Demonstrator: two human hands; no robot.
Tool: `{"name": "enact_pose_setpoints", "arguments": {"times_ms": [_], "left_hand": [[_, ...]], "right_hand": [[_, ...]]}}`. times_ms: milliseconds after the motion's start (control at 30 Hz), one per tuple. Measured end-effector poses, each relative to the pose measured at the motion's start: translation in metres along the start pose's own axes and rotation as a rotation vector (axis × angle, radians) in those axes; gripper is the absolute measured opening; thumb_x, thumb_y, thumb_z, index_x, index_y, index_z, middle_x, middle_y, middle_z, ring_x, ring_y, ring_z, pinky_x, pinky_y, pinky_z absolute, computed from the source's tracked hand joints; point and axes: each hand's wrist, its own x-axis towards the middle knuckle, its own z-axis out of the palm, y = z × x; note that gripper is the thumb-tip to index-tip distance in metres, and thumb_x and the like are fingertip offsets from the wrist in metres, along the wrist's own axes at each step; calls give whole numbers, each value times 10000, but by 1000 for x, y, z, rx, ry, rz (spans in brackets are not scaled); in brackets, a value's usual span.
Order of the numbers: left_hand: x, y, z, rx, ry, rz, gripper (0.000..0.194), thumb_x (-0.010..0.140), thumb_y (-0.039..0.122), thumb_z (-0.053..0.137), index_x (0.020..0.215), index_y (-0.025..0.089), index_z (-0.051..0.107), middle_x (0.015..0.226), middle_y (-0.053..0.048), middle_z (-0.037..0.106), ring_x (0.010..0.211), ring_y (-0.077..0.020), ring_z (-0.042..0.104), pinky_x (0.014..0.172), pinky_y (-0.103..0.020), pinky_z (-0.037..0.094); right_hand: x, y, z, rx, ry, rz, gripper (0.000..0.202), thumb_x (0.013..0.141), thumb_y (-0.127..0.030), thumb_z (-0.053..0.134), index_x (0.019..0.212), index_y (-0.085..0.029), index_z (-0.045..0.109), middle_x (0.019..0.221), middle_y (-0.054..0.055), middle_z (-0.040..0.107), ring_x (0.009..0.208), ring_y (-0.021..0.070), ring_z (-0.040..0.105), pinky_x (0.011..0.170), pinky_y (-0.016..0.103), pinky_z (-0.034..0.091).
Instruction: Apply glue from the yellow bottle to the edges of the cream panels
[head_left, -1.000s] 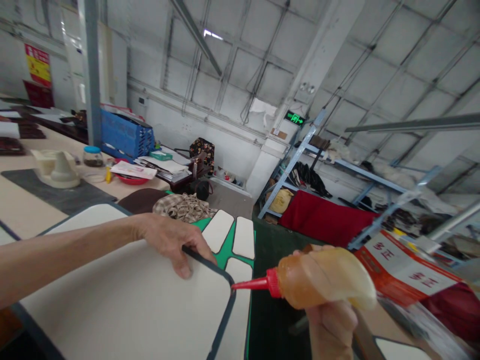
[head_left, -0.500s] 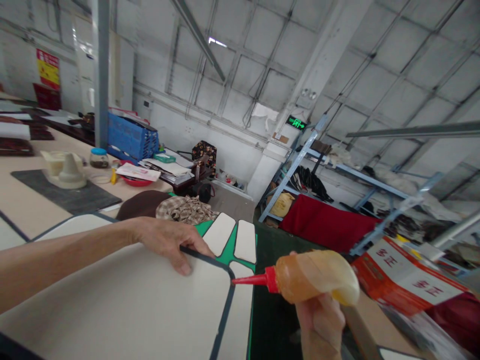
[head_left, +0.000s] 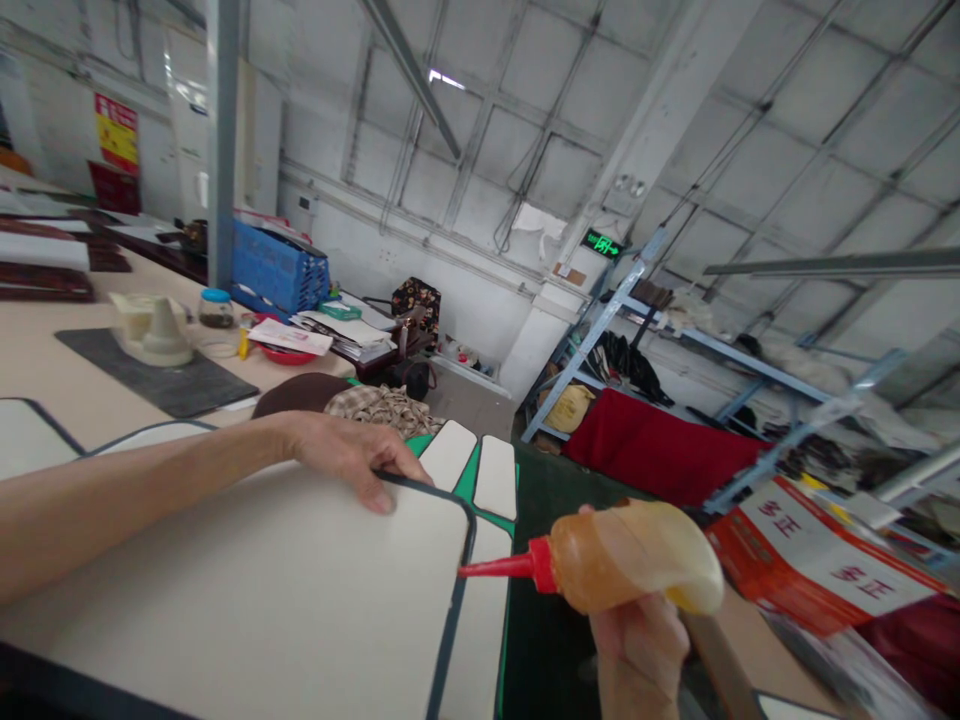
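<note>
Pale wall [head_left: 480, 312], blue shelving [head_left: 720, 346], lit exit sign [head_left: 602, 243]

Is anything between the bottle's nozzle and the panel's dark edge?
Nothing visible. The bottle is in the right hand, and its red nozzle reaches the dark edge in view; contact is hard to tell. The left hand grips the panel farther off, clear of the nozzle.

Dim, even grey light, a bright green exit sign [head_left: 602, 243], soft blur and wide-angle stretch toward the edges.

Left hand [head_left: 352, 455], tapering forearm [head_left: 165, 490] bare; right hand [head_left: 637, 630], wrist [head_left: 637, 685] bare
</note>
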Motion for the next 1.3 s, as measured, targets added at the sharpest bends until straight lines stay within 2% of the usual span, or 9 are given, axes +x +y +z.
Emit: {"name": "enact_pose_setpoints", "arguments": {"times_ms": [100, 200, 300, 367, 500, 667, 900, 1067, 1300], "left_hand": [[-1, 0, 0, -14, 3, 5, 536, 817, 417, 772, 1245, 100, 716, 1096, -75, 759, 958, -215, 713, 880, -250, 542], [-2, -2, -2, -34, 10, -9, 518, 806, 394, 784, 1224, 94, 725, 1064, -73, 766, 935, -226, 721, 841, -255, 556], [-4, -4, -3, -60, 45, -20, 487, 784, 369, 800, 1167, 73, 751, 1015, -93, 774, 894, -259, 724, 813, -301, 572], [-5, -5, -3, -69, 49, -19, 477, 787, 368, 791, 1157, 69, 755, 1000, -99, 777, 885, -271, 726, 808, -316, 575], [-5, -4, -2, -74, 32, -20, 478, 804, 352, 760, 1205, 93, 736, 1027, -73, 779, 924, -253, 730, 812, -275, 570], [-8, -4, -3, -95, 72, -37, 485, 781, 324, 776, 1189, 66, 736, 1021, -84, 782, 906, -260, 731, 808, -285, 569], [-12, -5, -3, -130, 148, -77, 476, 758, 289, 779, 1170, 52, 743, 974, -105, 785, 890, -290, 732, 784, -322, 577], [-14, -5, -3, -137, 144, -66, 453, 776, 291, 758, 1169, 67, 737, 956, -82, 790, 877, -259, 740, 802, -297, 579], [-17, -7, -4, -197, 203, -84, 500, 744, 282, 783, 1178, 41, 722, 922, -100, 787, 864, -272, 737, 790, -316, 579]], "right_hand": [[-4, 1, -3, -1, -20, -6, 660, 345, -454, 971, 947, -291, 757, 1028, 32, 777, 1029, 348, 711, 1037, 579, 497], [-6, 3, -8, -11, -94, -13, 605, 432, -468, 955, 977, -299, 753, 1005, 15, 779, 922, 305, 736, 1003, 552, 523], [-8, 3, -9, -10, -170, -3, 583, 480, -467, 949, 1002, -304, 746, 953, -29, 781, 797, 239, 745, 841, 423, 605], [-9, 2, -8, -1, -182, 9, 598, 458, -458, 960, 989, -287, 745, 896, -41, 782, 750, 225, 746, 719, 354, 621], [-12, -1, -4, 9, -158, 14, 628, 406, -453, 974, 964, -277, 745, 820, -42, 779, 698, 233, 744, 638, 343, 626], [-16, -1, -3, 10, -117, 46, 677, 348, -458, 984, 950, -270, 737, 803, -47, 776, 687, 229, 739, 631, 346, 635], [-18, -2, 0, 28, -266, 32, 609, 454, -443, 967, 985, -286, 714, 798, -56, 761, 672, 200, 731, 667, 332, 627], [-17, 1, 0, 33, -277, 19, 618, 454, -425, 966, 998, -270, 715, 797, -34, 760, 672, 223, 728, 679, 361, 625], [-16, 6, -5, 42, -359, 21, 518, 565, -417, 928, 1022, -315, 708, 825, -52, 764, 705, 201, 730, 709, 343, 611]]}}
